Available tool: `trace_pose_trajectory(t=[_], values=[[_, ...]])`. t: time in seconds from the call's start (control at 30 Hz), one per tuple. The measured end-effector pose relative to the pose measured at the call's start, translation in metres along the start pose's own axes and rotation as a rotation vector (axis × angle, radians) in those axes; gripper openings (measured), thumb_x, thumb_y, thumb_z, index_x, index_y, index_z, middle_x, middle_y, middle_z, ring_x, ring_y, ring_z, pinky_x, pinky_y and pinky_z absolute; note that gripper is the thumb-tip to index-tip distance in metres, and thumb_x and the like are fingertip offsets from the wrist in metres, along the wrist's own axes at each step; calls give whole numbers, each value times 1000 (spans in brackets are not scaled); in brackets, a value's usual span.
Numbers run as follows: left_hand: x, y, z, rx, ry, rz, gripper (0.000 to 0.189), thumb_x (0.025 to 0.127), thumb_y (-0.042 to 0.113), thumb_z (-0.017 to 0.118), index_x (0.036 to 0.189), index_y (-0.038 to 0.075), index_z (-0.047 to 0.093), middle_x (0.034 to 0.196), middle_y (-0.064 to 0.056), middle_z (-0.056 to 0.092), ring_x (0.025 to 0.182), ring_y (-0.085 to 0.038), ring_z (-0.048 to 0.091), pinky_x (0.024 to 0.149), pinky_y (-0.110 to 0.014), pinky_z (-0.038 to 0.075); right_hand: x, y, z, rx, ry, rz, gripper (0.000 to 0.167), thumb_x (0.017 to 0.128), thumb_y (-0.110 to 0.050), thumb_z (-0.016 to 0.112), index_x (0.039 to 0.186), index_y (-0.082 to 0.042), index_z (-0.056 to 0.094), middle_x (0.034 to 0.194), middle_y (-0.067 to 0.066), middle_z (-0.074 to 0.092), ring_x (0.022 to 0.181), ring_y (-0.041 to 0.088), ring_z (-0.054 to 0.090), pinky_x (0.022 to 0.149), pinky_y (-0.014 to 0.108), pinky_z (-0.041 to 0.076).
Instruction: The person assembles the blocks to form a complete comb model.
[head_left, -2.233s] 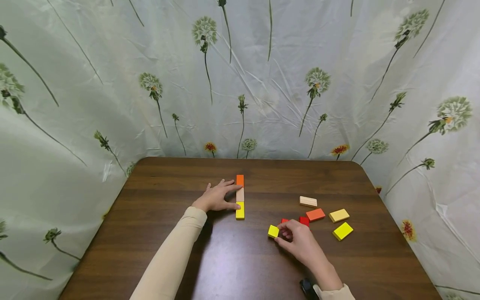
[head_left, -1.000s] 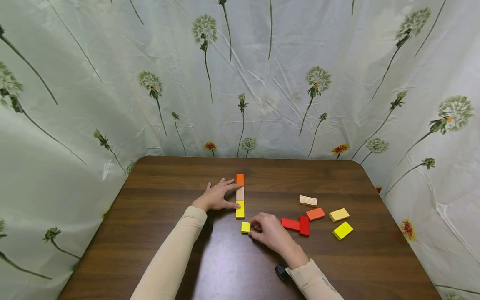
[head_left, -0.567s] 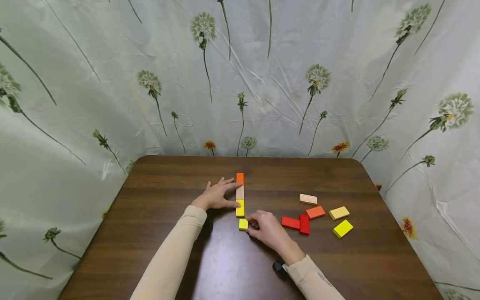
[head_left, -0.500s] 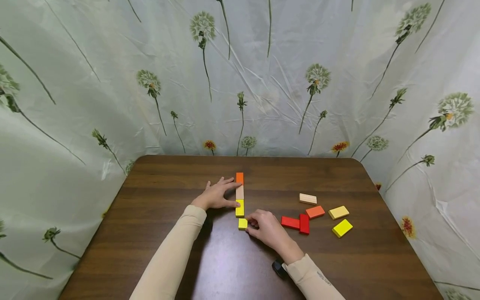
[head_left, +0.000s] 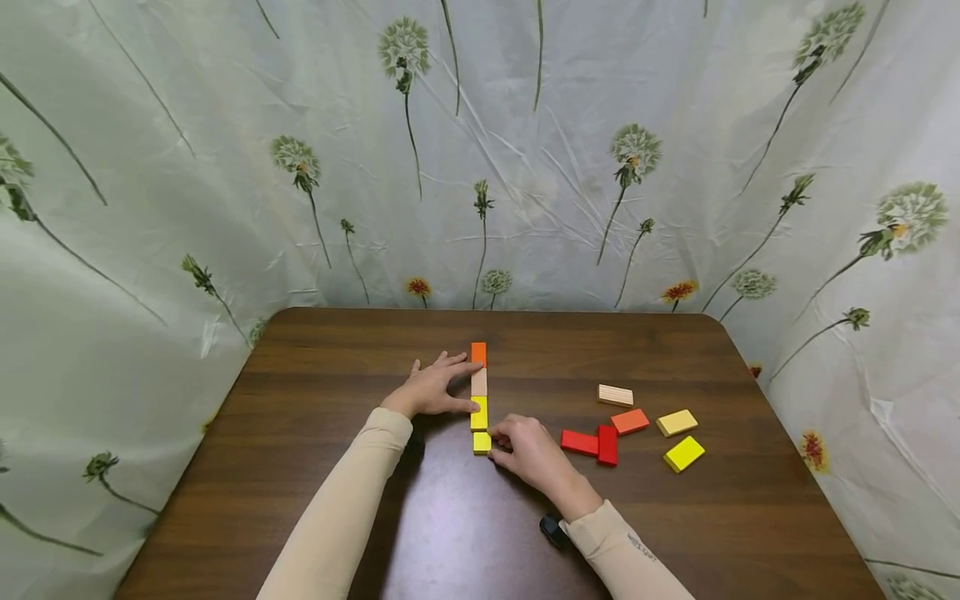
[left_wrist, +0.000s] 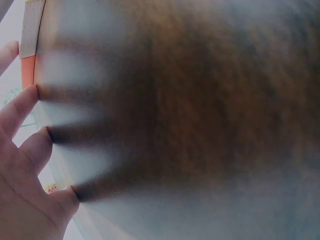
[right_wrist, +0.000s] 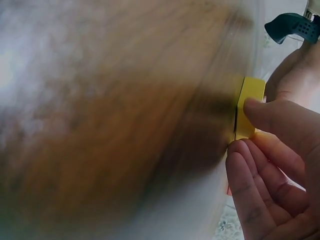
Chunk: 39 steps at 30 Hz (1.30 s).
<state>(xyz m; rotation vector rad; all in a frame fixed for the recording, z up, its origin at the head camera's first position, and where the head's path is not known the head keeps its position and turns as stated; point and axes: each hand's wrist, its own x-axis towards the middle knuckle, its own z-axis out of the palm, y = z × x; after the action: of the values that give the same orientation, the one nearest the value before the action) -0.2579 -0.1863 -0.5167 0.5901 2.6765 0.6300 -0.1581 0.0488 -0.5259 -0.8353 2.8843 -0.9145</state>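
Observation:
In the head view a straight row runs away from me: a yellow block (head_left: 479,422), a plain wooden block (head_left: 479,383) and an orange block (head_left: 478,351). My left hand (head_left: 430,389) lies at its left side with fingers spread. Its thumb touches the yellow block and its index finger reaches the join of wood and orange. At the near end, my right hand (head_left: 531,448) pinches another yellow block (head_left: 482,443). Whether that block touches the row I cannot tell. The right wrist view shows thumb and fingertips on the held yellow block (right_wrist: 254,88).
Two red blocks (head_left: 580,442) meet to the right of my right hand. Beyond them lie an orange block (head_left: 629,421), a plain wooden block (head_left: 615,395), a pale yellow block (head_left: 677,422) and a bright yellow block (head_left: 684,454). A flowered curtain (head_left: 525,150) hangs behind the table (head_left: 225,467).
My right hand has carried the yellow block leftward from beside the red blocks, then slid it away from me to the row's near end. My left hand has stayed in place.

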Motion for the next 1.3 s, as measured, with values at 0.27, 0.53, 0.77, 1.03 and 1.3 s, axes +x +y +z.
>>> trace_pose_trajectory(t=[0.27, 0.53, 0.77, 1.03, 1.3], values=[[0, -1, 1, -1, 1, 3, 84, 94, 60, 77, 166, 35, 42, 179, -6, 27, 168, -43, 12, 124, -83, 4, 2, -2, 0, 4, 10, -7, 23, 87, -9, 90, 107, -2, 82, 94, 5, 74, 82, 15, 70, 75, 28, 62], [1, 0, 4, -2, 4, -9, 83, 95, 59, 77, 166, 36, 42, 179, -5, 27, 168, -41, 11, 126, -82, 3, 3, 0, 1, -2, 13, 5, 23, 88, -9, 88, 109, -3, 81, 96, 3, 73, 84, 15, 70, 77, 29, 63], [1, -1, 4, -6, 7, 1, 83, 94, 60, 77, 166, 36, 43, 179, -5, 27, 168, -42, 11, 125, -82, 3, 5, 1, 2, -14, 5, -5, 26, 89, -9, 88, 114, -3, 81, 99, 5, 74, 86, 16, 71, 78, 30, 64], [0, 0, 4, -24, 15, 5, 83, 94, 59, 77, 166, 35, 43, 179, -6, 27, 168, -42, 11, 125, -82, 1, 6, 1, 1, -6, -11, 9, 27, 89, -10, 88, 115, -2, 81, 101, 6, 75, 87, 16, 72, 79, 31, 64], [-4, 1, 4, -29, 33, 15, 83, 95, 57, 78, 166, 32, 43, 179, -7, 28, 168, -43, 12, 125, -82, 0, 6, -1, 1, -5, -17, 21, 27, 89, -10, 88, 115, -2, 81, 99, 5, 74, 85, 15, 69, 78, 30, 63]])
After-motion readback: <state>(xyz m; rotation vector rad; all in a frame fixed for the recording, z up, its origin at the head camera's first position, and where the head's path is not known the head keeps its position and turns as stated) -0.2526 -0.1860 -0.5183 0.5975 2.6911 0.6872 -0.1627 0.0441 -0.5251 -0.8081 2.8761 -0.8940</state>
